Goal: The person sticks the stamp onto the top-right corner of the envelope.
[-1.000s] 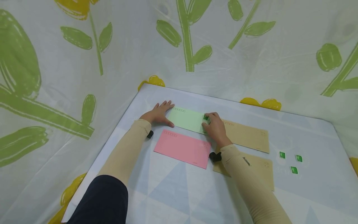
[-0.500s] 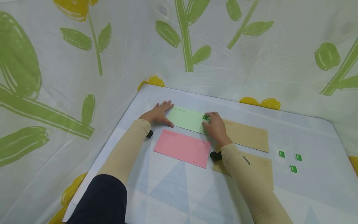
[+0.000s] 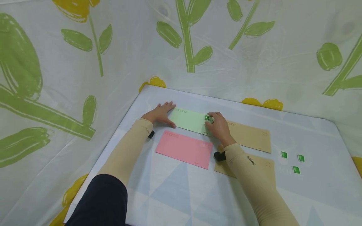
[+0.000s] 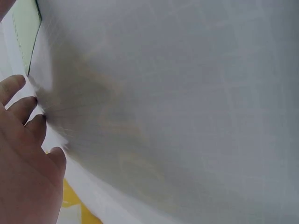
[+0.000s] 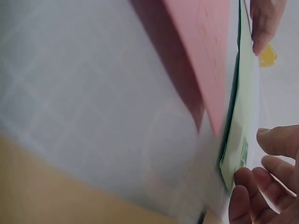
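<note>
Lying on the pale patterned table in the head view, a light green envelope is bordered at its left end by the left hand, whose fingers are spread and by which nothing is grasped. Its right end is partly covered by the right hand, whose fingers are bent around a green stamp seen on the envelope; whether anything is pinched there cannot be told, and a small pale patch beside the stamp cannot be made out. A pink envelope is placed just nearer the body. The farther brown envelope is partly hidden by the right hand, the nearer brown envelope by the right sleeve and a black wrist device. Three loose stamps are seen at the right. In the left wrist view, the left hand is cut off by the left edge, and only a corner of the light green envelope is shown. In the right wrist view, that envelope is seen almost edge-on, its stamp reduced to a sliver; the right hand is cut off by the right edge, and a tan area at lower left is too blurred to be identified.
</note>
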{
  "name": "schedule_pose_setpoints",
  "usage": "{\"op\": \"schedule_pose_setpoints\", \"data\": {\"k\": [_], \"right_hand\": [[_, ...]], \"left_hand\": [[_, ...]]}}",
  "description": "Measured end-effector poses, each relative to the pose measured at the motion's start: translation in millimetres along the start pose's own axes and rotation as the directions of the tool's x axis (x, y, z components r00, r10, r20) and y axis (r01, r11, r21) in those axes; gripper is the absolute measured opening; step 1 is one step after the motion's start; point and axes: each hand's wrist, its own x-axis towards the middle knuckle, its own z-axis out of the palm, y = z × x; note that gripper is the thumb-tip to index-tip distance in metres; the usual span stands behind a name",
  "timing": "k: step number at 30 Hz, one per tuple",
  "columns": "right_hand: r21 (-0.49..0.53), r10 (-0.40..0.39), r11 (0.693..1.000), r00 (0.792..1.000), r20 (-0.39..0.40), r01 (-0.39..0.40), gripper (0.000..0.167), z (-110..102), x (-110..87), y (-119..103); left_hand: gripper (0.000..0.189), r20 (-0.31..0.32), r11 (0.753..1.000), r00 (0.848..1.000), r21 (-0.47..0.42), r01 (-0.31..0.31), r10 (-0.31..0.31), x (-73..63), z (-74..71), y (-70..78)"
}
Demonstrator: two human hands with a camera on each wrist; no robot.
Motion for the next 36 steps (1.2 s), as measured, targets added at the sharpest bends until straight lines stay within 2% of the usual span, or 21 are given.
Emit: {"op": "schedule_pose_setpoints", "data": {"k": [15, 22, 31, 36], "right_hand": [[-0.006, -0.02, 1.0, 0.999, -0.034, 0.019, 0.049, -15.3, -6.8, 5.6], [-0.002, -0.034, 0.999, 0.998, -0.044, 0.034, 0.051, -22.3, -11.4, 11.2], [-0.014, -0.009, 1.0, 0.998, -0.055, 0.008, 0.051, -27.4, -15.2, 15.6], [0.01, -0.003, 1.0, 0.998, -0.058, 0.003, 0.053, -30.3, -18.3, 17.7]], "left_hand": [[0.117, -0.037, 0.999, 0.999, -0.039, -0.03, 0.029, -2.5, -1.4, 10.0], [0.115, -0.062, 0.997, 0.998, -0.072, -0.023, 0.018, -6.5, 0.1, 14.9], [0.114, -0.085, 0.993, 0.996, -0.107, -0.046, 0.037, -9.5, -0.7, 22.5], [0.114, -0.08, 0.996, 0.996, -0.073, -0.049, 0.044, -9.9, -0.8, 23.8]]}}
